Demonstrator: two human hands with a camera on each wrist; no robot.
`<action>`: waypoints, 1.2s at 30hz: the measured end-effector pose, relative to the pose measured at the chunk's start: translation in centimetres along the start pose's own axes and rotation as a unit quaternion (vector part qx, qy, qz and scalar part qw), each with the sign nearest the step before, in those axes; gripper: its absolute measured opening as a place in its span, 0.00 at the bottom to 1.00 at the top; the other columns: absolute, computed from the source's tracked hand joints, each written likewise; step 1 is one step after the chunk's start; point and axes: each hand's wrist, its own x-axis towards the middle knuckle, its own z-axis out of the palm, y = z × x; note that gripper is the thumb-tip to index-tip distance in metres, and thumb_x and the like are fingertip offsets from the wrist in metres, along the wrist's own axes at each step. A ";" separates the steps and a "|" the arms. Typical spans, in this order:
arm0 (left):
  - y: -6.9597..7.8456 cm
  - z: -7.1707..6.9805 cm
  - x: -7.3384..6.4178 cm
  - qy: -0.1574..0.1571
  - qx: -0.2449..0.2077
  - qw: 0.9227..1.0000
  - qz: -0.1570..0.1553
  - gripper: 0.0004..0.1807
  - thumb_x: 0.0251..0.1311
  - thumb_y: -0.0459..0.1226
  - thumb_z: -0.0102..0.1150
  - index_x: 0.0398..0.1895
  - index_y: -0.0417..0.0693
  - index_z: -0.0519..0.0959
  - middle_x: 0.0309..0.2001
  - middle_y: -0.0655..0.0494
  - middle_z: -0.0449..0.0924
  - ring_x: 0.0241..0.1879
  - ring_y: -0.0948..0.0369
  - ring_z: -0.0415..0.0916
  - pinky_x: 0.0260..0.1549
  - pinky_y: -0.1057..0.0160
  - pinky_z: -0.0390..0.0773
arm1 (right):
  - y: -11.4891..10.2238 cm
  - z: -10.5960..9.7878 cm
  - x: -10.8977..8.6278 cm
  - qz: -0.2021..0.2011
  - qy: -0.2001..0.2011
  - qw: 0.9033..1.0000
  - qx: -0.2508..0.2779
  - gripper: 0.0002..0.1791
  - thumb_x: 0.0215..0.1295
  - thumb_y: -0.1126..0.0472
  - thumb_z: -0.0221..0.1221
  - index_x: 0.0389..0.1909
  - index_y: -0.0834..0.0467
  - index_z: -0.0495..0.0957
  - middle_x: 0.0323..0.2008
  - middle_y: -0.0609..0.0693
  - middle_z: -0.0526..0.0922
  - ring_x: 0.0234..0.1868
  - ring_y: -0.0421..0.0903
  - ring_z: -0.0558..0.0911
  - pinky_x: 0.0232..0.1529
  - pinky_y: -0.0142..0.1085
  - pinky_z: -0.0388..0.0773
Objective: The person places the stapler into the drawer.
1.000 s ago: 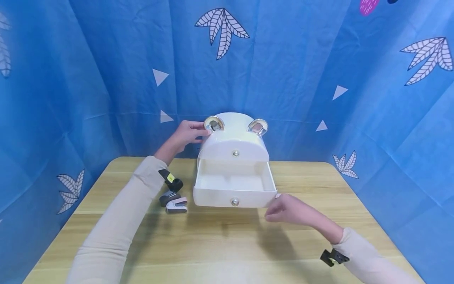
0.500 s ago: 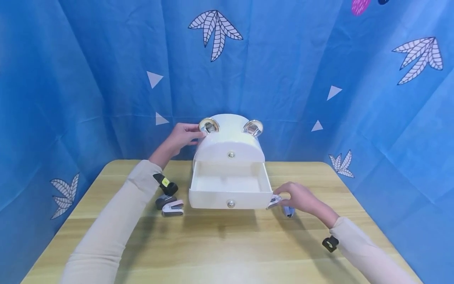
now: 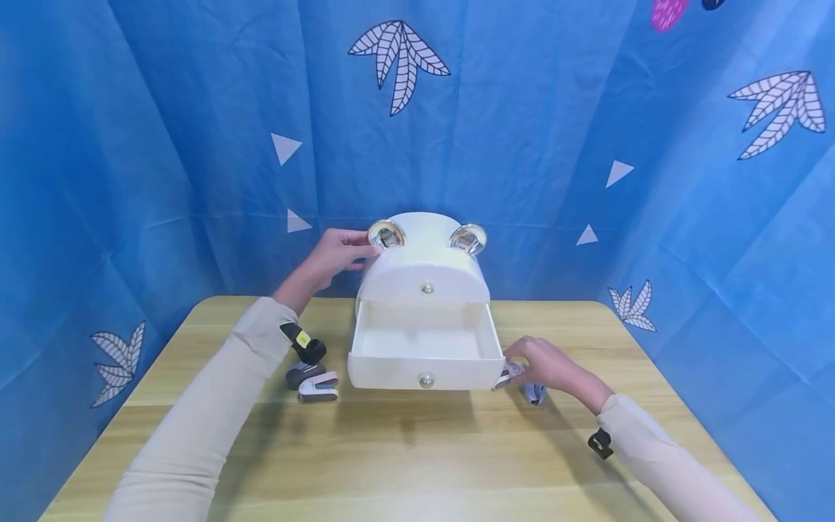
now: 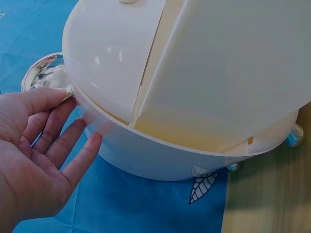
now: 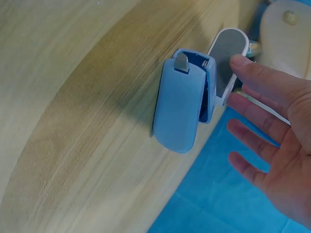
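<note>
A white drawer box [image 3: 433, 268] with shiny ear-shaped pieces stands at the back of the table, its lower drawer [image 3: 391, 372] pulled out with a bare floor showing. My left hand [image 3: 335, 254] holds the box at its left ear [image 4: 46, 73], thumb at the ear's edge and other fingers against the side wall. Beside the drawer's right front corner, my right hand [image 3: 548, 362] pinches a white and grey stapler [image 5: 231, 53] between thumb and index finger; its other fingers are loosely spread. A blue stapler [image 5: 180, 104] lies right beside it on the table.
Left of the drawer lie another white and grey stapler [image 3: 318, 388] and a dark rounded object [image 3: 303, 375], partly hidden by the left wrist camera [image 3: 309, 350]. A blue patterned curtain [image 3: 522, 145] hangs behind the wooden table [image 3: 417, 464].
My right hand has moved up and to the right from below the drawer's corner, and the white and grey stapler and blue stapler have come into sight there. The left hand keeps its place.
</note>
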 end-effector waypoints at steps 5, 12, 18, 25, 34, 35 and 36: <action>-0.1 -0.1 0.0 -0.003 -0.005 1.000 0.007 0.24 0.69 0.39 0.63 0.66 0.41 0.77 0.68 0.43 0.76 0.68 0.48 0.73 0.66 0.45 0.77 | 0.1 0.1 0.3 0.009 -0.018 1.000 0.019 0.14 0.45 0.63 0.79 0.35 0.53 0.88 0.34 0.49 0.90 0.35 0.47 0.85 0.41 0.42 0.85; -0.1 -0.2 0.0 -0.008 -0.007 1.000 0.015 0.23 0.69 0.39 0.63 0.65 0.41 0.78 0.67 0.43 0.77 0.68 0.48 0.73 0.65 0.46 0.78 | 0.3 0.4 0.4 -0.002 -0.013 1.000 -0.013 0.14 0.42 0.64 0.80 0.32 0.57 0.87 0.33 0.50 0.88 0.36 0.47 0.82 0.41 0.43 0.84; 0.0 -0.2 0.0 -0.005 -0.005 1.000 0.011 0.23 0.69 0.39 0.63 0.64 0.41 0.79 0.66 0.43 0.77 0.68 0.48 0.73 0.65 0.46 0.78 | 0.5 0.5 0.6 -0.019 -0.012 0.999 -0.034 0.15 0.42 0.64 0.79 0.33 0.59 0.86 0.32 0.51 0.87 0.35 0.44 0.80 0.38 0.39 0.83; -0.1 -0.2 0.0 -0.002 -0.004 1.000 0.010 0.23 0.69 0.39 0.63 0.65 0.41 0.78 0.67 0.43 0.77 0.68 0.49 0.74 0.64 0.47 0.79 | 0.6 -0.3 0.5 -0.044 0.010 0.999 -0.015 0.18 0.43 0.68 0.77 0.39 0.60 0.89 0.34 0.52 0.89 0.37 0.52 0.84 0.41 0.45 0.84; 0.1 -0.1 -0.2 -0.002 -0.002 1.000 0.007 0.23 0.70 0.39 0.62 0.66 0.41 0.77 0.68 0.43 0.75 0.69 0.47 0.73 0.65 0.45 0.77 | 0.6 -2.6 -0.1 -0.001 0.027 1.000 0.015 0.18 0.48 0.69 0.76 0.43 0.61 0.88 0.41 0.54 0.90 0.45 0.56 0.84 0.50 0.53 0.84; 0.1 -0.1 -0.2 -0.002 -0.002 1.000 0.008 0.23 0.70 0.39 0.63 0.66 0.41 0.77 0.68 0.43 0.76 0.69 0.47 0.73 0.65 0.45 0.77 | 0.6 -2.9 -0.3 0.005 0.031 0.999 0.017 0.18 0.49 0.69 0.75 0.44 0.61 0.88 0.42 0.54 0.89 0.45 0.56 0.84 0.50 0.54 0.83; 0.1 0.0 -0.2 -0.002 -0.003 1.000 0.008 0.23 0.70 0.39 0.63 0.66 0.41 0.77 0.68 0.43 0.76 0.69 0.47 0.73 0.65 0.44 0.77 | 0.6 -3.2 -0.4 0.011 0.036 0.999 0.019 0.18 0.50 0.69 0.75 0.44 0.61 0.88 0.42 0.54 0.89 0.46 0.57 0.84 0.50 0.54 0.83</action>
